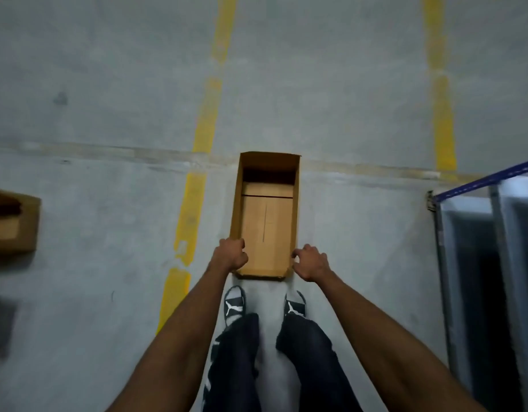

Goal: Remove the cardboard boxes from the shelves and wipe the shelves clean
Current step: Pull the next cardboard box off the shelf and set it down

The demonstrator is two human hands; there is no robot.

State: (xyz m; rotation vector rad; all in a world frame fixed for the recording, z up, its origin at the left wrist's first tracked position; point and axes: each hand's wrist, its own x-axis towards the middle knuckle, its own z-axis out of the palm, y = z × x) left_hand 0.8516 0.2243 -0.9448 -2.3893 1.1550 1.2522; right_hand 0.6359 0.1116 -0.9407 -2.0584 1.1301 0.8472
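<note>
The grey floor (108, 233) carries an open cardboard box (265, 215) directly ahead of the feet; the left hand (230, 254) curls over the box's near left wall, gripping it; the right hand (310, 261), fingers loosely bent, sits beside the near right wall, contact unclear.

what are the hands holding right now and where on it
Both hold the open cardboard box at its near end: the left hand grips the left wall's top edge, and the right hand has its fingers curled at the right wall's edge.
</note>
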